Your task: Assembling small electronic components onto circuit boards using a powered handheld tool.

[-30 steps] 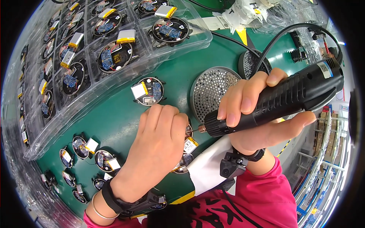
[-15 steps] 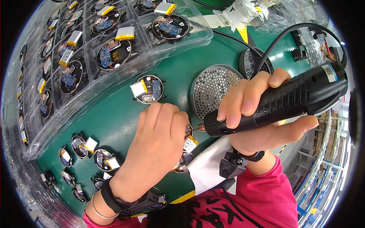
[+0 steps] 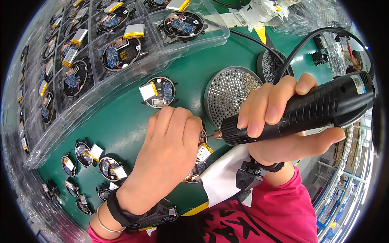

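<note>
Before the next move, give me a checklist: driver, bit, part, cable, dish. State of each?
1. Right hand wrapped around the black power screwdriver: ok.
2. Bit pointed at the round assembly beside the left hand: ok.
3. Bit tip seated in a screw: cannot tell, too small and partly hidden.
4. Left fingers firm on that assembly: cannot tell, the back of the hand hides the grip.
5. Cable clear of the bit: ok, it loops above the screwdriver.
6. Perforated grey dish lying flat, small metallic pieces in it: ok.
</note>
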`<state>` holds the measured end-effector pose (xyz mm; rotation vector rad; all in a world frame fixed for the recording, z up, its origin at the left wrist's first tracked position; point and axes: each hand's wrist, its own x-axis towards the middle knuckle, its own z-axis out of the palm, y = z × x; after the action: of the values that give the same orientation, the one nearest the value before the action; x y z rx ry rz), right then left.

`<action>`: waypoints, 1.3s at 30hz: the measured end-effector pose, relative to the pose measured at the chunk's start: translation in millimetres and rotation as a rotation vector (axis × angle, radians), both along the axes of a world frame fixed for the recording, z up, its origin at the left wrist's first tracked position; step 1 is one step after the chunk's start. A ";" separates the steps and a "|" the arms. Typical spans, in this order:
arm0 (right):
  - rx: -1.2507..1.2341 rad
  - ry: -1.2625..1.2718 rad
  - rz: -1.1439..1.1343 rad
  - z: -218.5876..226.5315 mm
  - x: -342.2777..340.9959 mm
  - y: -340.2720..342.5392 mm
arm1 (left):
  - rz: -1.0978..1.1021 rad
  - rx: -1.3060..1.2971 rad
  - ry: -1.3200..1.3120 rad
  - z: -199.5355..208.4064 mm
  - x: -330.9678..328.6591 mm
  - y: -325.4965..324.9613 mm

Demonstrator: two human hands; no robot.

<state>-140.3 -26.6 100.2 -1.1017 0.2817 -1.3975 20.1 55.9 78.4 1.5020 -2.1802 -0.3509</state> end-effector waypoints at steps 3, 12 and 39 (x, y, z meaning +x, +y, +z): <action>0.001 -0.015 0.027 -1.1 -0.6 0.1 | 0.005 0.000 0.000 0.1 -0.7 0.4; 0.000 0.017 0.003 -2.1 0.4 1.0 | -0.009 0.002 0.011 -0.1 0.3 0.3; -0.027 -0.023 0.028 -3.7 0.7 0.4 | -0.021 -0.097 0.070 -1.2 1.5 -1.6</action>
<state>-139.6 -26.3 96.5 -1.1069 0.2308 -1.3922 21.7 54.4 77.2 1.3953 -2.1279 -0.2965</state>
